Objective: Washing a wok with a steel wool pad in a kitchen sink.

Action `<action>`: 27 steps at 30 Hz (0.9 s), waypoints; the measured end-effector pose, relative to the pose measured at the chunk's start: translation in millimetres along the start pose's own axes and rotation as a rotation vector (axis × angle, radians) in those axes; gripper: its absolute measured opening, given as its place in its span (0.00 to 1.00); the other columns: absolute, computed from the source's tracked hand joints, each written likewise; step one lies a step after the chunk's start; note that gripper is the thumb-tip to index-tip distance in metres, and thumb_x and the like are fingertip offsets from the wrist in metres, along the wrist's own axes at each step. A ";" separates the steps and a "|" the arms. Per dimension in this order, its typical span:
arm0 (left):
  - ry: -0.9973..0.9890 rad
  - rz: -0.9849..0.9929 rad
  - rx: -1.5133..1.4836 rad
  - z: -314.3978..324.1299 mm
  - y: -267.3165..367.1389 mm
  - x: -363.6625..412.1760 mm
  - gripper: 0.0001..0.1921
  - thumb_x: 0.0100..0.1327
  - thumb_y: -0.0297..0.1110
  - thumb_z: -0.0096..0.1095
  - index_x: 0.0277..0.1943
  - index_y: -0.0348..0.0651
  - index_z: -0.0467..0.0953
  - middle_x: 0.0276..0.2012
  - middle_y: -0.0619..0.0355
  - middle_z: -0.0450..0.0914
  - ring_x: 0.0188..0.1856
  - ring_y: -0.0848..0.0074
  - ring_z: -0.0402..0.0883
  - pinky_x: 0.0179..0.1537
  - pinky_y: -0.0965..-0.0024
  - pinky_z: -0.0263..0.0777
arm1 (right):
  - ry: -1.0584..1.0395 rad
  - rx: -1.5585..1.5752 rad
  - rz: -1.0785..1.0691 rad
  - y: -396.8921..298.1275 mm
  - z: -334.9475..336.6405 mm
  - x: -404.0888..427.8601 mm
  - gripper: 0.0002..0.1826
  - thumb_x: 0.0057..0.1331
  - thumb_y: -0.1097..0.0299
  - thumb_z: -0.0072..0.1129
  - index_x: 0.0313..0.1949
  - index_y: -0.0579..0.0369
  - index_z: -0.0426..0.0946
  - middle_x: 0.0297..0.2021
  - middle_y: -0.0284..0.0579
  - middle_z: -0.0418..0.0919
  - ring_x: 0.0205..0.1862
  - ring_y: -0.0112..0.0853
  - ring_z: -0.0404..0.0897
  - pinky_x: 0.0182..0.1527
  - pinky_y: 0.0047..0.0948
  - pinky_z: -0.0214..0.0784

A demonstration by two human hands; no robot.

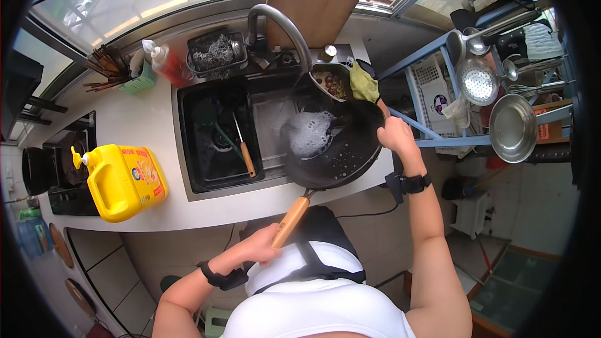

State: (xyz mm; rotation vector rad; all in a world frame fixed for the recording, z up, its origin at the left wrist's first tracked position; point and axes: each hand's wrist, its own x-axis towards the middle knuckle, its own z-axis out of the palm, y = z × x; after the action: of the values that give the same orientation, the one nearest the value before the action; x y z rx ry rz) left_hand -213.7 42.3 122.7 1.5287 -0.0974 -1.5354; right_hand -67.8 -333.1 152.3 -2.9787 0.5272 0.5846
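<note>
A black wok point(352, 155) is tilted over the right basin of the sink, with foamy water point(310, 134) at its left side and droplets on its inner wall. My left hand point(267, 244) is closed round its wooden handle point(291, 220). At the far right rim, my right hand point(396, 134) grips the wok's small side handle. The curved metal faucet point(286, 23) reaches over the basin just behind the wok. In the left basin lie a wooden-handled utensil point(246, 157) and a green long-handled utensil point(220, 129).
A yellow pump jug point(127, 180) stands on the counter at the left. Behind the sink are a bottle of red liquid point(169, 63), a basket with steel scourers point(216, 54), a strainer of food scraps point(331, 82) and a wooden board point(314, 4). Utensils hang from a blue rack point(422, 58) at right.
</note>
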 end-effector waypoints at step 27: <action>-0.105 0.194 -0.154 7.0 -59.0 7.2 0.32 0.50 0.23 0.57 0.59 0.36 0.54 0.26 0.56 0.70 0.19 0.75 0.76 0.19 0.74 0.72 | 0.181 -0.076 -0.078 -66.8 -37.0 -33.4 0.12 0.50 0.70 0.51 0.28 0.67 0.79 0.29 0.64 0.79 0.36 0.54 0.80 0.44 0.45 0.73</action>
State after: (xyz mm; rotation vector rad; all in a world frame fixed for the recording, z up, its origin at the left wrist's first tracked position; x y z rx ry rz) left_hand -249.5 67.0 81.6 1.2794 -0.1787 -1.4337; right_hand -60.8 -264.2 198.7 -3.1259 0.4055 0.3383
